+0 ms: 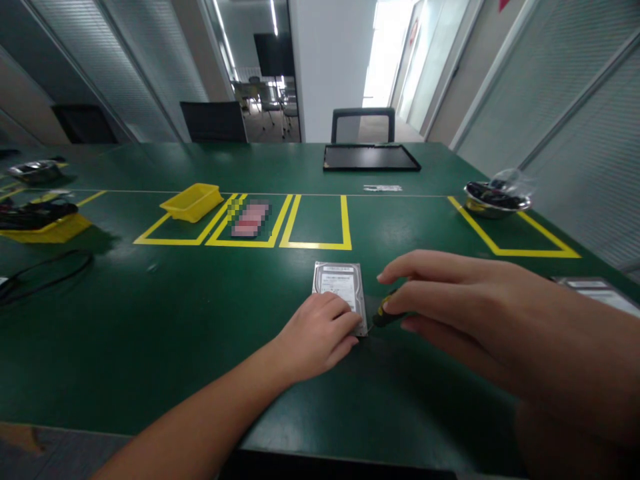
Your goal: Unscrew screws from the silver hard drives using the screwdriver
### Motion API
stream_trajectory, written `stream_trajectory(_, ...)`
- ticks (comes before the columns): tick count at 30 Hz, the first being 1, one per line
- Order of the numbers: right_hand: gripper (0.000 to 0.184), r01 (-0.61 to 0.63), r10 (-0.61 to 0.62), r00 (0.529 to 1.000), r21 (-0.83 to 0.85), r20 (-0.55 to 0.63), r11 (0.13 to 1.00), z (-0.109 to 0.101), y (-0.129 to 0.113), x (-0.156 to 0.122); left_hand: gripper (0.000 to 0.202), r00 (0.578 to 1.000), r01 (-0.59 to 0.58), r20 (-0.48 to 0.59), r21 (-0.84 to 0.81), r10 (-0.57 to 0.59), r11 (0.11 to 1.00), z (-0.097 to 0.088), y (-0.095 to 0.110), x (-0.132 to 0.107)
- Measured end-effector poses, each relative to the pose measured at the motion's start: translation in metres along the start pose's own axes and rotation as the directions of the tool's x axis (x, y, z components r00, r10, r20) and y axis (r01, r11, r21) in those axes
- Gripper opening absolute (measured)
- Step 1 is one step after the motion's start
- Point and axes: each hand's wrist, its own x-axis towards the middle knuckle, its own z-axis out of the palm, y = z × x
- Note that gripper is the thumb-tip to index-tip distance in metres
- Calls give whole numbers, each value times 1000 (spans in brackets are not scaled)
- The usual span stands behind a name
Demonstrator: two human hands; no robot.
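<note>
A silver hard drive with a white label lies flat on the green table, in front of me. My left hand is closed over its near end, fingers gripping the edge and hiding part of the label. On the right, a short screwdriver with a black and yellow handle is held in the fingers of my right hand. Its thin shaft points left at the drive's near right corner; whether the tip touches a screw is too small to tell.
Yellow tape marks several boxes on the table. A yellow tray and a pixelated item are at the back left, a metal bowl of dark parts at the right. A black-framed panel lies at the far edge; another drive is partly hidden.
</note>
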Motion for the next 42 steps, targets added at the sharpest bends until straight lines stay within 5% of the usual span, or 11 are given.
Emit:
stream_trajectory(7,17,-31,31,1000,-13,4,999,2,3,2,22,1000,2,3,-6,-2,1000,-1,0,0)
stream_trajectory(17,32,-52,51,998,42,25,998,0,2,-1,22,1000,-4,3,-10,4,1000,-3,1,1)
stream_trajectory(26,33,80,-79,996,20,-52,997,1,4,1,20,1000,-3,26,13,2,1000,-3,0,1)
stream_trajectory(42,26,-64,61,997,67,44,996,0,4,1,23,1000,-1,10,-2,1,1000,0,-1,1)
